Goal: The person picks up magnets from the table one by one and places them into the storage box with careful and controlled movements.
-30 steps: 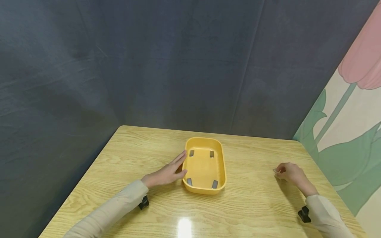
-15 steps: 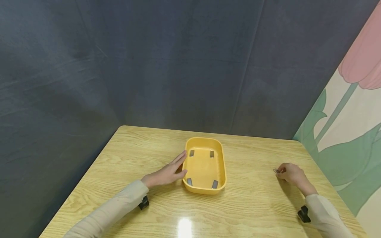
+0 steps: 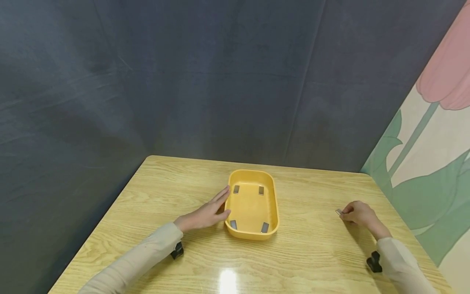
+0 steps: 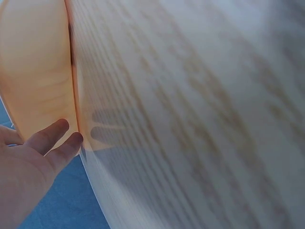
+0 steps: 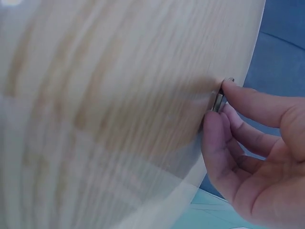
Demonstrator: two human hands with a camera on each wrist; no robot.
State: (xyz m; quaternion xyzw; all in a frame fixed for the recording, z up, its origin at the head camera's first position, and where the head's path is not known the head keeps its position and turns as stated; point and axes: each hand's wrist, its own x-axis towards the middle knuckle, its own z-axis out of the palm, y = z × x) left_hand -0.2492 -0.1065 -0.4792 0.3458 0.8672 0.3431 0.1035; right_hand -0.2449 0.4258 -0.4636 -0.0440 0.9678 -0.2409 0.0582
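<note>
A yellow rectangular tray [image 3: 251, 207] with rounded corners lies on the wooden table. Inside, small grey rectangular pieces sit near its corners, such as the one at the back right [image 3: 261, 190]. My left hand [image 3: 206, 213] rests against the tray's left side with fingers spread and fairly straight, the fingertips at its wall in the left wrist view. Over at the right of the table, my right hand [image 3: 360, 216] pinches a thin, shiny grey rectangular piece [image 5: 218, 102] between thumb and fingers, close to the tabletop. The fingers hide part of that piece.
The wooden table [image 3: 176, 179] ends at a dark curtain [image 3: 220, 81] along the back and left. To the right stands a wall panel [image 3: 422, 163] with a painted pink flower and green leaves. Bare tabletop lies between tray and right hand.
The grey piece in my right fingers has turned a little and shifted slightly left. My left hand and the tray have stayed in place.
</note>
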